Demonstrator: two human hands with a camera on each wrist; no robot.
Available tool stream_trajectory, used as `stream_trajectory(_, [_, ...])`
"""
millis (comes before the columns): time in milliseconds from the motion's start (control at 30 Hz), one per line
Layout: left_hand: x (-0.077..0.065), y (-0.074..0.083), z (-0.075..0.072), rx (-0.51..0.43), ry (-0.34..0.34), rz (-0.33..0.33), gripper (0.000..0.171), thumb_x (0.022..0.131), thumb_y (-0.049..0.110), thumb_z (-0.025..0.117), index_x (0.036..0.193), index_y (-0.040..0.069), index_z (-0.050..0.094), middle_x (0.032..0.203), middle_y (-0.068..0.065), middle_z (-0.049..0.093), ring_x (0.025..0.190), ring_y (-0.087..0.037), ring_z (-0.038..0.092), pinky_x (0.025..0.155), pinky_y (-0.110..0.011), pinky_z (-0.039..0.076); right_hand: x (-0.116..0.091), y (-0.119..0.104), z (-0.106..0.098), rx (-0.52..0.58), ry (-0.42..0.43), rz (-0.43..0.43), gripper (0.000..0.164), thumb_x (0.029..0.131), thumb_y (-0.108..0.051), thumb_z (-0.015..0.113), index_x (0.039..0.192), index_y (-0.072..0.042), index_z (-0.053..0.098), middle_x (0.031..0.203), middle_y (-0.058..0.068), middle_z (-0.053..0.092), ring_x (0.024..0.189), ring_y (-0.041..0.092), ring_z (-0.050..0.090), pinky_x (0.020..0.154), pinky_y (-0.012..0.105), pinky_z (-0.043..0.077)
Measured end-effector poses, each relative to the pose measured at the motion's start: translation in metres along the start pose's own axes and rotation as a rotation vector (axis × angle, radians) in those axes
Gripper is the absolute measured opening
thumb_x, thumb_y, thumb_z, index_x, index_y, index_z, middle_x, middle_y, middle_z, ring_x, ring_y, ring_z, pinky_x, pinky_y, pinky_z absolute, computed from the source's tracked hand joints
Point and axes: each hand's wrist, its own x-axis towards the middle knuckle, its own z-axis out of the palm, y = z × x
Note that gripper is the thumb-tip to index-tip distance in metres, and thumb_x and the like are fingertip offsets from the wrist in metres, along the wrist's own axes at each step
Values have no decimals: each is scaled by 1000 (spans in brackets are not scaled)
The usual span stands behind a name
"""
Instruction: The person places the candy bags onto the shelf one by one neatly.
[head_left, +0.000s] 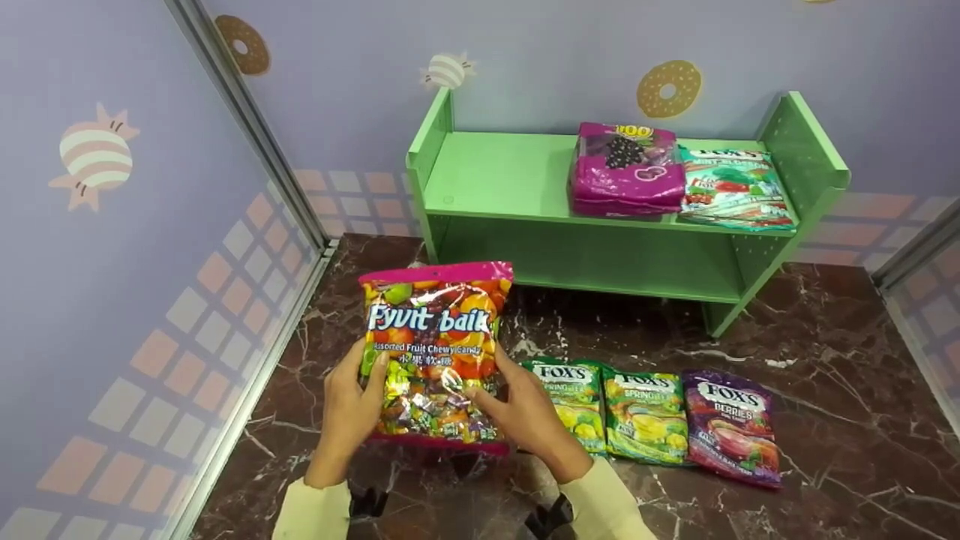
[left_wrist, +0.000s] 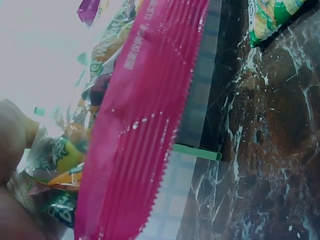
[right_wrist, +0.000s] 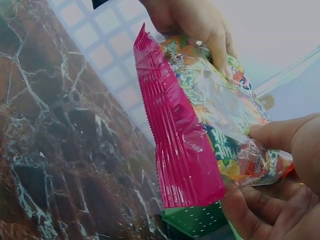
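Between both hands a bag of fruit chewy candy (head_left: 435,337) is held upright, its printed front turned to the head view. My left hand (head_left: 356,401) grips its left edge, thumb on the front. On the opposite edge my right hand (head_left: 525,405) grips it the same way, thumb over the clear lower part. In the right wrist view the pink crimped bottom seal of the candy bag (right_wrist: 175,135) shows, with fingers behind it. The left wrist view shows that seal on the candy bag (left_wrist: 140,120) close up.
A green two-tier shelf (head_left: 502,172) stands against the wall, bearing a purple candy pack (head_left: 630,176) and a mint candy bag (head_left: 735,187) on top. On the dark marble floor, two green candy bags (head_left: 645,416) and a purple berries bag (head_left: 733,427) lie in a row.
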Motion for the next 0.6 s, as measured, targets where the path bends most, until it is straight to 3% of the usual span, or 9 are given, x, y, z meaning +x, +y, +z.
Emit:
stream_trajectory(33, [0,1,0,0,3,5,33,96,14,59,127,1,60,102,-13,71,83,-19,64,73,-36,52,0,-1,-1,-4,2,-3,82,93,-43,62,155,-13,18,146,10,49,115,20,61,99,45,48])
stream_trajectory(167, [3,7,-1,8,19,36,31,96,12,59,124,0,61,97,-12,71,77,-17,61,68,-33,50,-2,-4,-5,0,-3,-15,82,93,-44,60,156,-12,17,139,9,54,89,12,65,88,38,52])
stream_trajectory(267, [6,11,-1,10,24,54,31,96,11,59,125,0,61,98,-12,72,77,-18,62,69,-34,51,-2,-7,-8,7,7,-25,81,94,-42,61,156,-13,18,136,9,56,84,12,64,84,37,52])
stream_trajectory(367, [8,16,-2,3,22,59,32,96,12,59,126,0,60,104,-14,72,85,-21,66,73,-39,53,-3,-10,-12,-14,27,-42,80,93,-42,61,155,-11,20,144,12,50,104,20,65,94,43,50])
stream_trajectory(467, [10,20,-3,-3,22,62,32,96,12,59,126,0,60,105,-14,71,87,-23,67,74,-42,53,-4,-13,-16,-44,39,-47,81,93,-43,61,155,-11,20,152,13,41,123,26,56,104,48,45])
stream_trajectory(600, [13,26,-3,-8,32,72,32,96,12,59,126,0,60,107,-15,71,89,-24,67,76,-43,53,-5,-18,-21,-44,40,-25,81,93,-45,60,155,-14,19,155,9,35,131,26,50,107,48,42])
